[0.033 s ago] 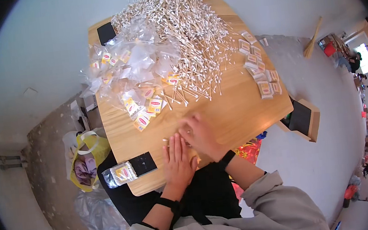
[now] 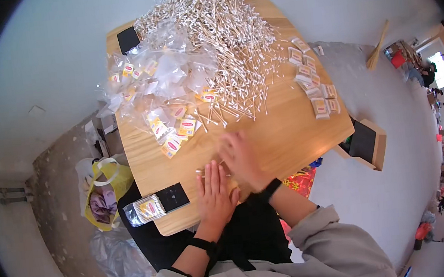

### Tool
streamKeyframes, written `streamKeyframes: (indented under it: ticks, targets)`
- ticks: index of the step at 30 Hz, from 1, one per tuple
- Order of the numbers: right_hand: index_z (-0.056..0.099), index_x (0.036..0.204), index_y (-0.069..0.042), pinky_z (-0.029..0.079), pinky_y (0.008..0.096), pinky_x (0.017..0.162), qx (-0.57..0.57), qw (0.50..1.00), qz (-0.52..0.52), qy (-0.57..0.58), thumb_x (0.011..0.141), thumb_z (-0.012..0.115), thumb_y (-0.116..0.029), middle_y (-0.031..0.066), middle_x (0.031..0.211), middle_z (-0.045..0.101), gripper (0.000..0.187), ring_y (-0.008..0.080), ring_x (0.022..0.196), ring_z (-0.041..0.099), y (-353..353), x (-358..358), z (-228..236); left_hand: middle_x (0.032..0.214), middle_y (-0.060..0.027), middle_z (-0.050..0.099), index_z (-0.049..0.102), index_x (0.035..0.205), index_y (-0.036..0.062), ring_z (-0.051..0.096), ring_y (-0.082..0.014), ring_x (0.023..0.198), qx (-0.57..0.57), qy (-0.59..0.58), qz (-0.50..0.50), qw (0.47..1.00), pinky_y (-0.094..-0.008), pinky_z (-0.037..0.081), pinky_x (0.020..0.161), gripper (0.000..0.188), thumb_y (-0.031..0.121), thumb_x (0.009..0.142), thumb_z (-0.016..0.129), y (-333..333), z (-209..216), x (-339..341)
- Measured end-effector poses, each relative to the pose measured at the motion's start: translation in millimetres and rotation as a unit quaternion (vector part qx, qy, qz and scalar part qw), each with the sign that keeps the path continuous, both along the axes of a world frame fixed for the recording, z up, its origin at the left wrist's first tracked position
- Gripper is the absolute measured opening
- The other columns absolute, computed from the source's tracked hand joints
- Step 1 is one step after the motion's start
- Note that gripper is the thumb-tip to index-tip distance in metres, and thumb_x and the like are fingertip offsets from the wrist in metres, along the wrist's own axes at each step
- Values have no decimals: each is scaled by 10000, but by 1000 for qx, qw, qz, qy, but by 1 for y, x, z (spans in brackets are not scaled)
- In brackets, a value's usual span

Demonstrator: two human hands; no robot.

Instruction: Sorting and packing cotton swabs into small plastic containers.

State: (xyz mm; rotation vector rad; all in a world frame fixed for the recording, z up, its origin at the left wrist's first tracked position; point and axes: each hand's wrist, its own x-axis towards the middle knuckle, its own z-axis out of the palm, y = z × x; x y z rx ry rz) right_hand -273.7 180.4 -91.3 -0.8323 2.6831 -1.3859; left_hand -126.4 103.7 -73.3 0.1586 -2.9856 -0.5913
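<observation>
My left hand (image 2: 217,193) lies flat on the wooden table (image 2: 282,137) near its front edge, fingers stretched out. A few cotton swabs (image 2: 200,171) show beside and partly under its fingers. My right hand (image 2: 240,161) is just right of the left fingertips, its fingers smeared by motion, so what they hold is unclear. Ahead of both hands spreads a big heap of loose cotton swabs (image 2: 234,55). Left of the heap lie clear plastic bags (image 2: 165,74) with small yellow-and-white cards (image 2: 171,147) near them.
A filled pack of cotton swabs (image 2: 145,209) rests by a black flat object (image 2: 174,197) at the table's near left. Several filled packs (image 2: 319,106) line the right side. A yellow bag (image 2: 122,177) stands on the left; an open cardboard box (image 2: 368,144) is at right.
My right hand has shifted slightly, its fingers spreading a little away from the left fingertips. The left hand stays in place.
</observation>
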Motion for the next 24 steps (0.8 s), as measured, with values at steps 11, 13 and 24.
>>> streamKeyframes:
  ticks: [11,13,24]
  targets:
    - [594,1066,-6,464,429,825,106,986,-107,78,764,737,-218,176,999,542,395,353,970,547,-52,-56,8,1523,-168,307,388,1398,-53,242,-293,1438,29,20,-23,999,-511,167,1164,706,357,857,580,-3,-2,1]
    - [632,1016,-43,505,397,738,76,988,-90,97,775,741,-154,139,960,564,287,321,888,603,-37,-62,0,1519,-169,311,393,1392,-48,241,-291,1437,14,29,-34,999,-512,167,1163,704,335,840,603,-3,-9,4]
    - [666,972,-38,519,331,659,22,998,-9,60,823,698,-63,110,902,579,154,263,764,627,14,-22,-2,1532,-191,263,286,1447,-39,209,-314,1445,28,30,-23,999,-541,140,1160,794,336,836,627,-3,2,0]
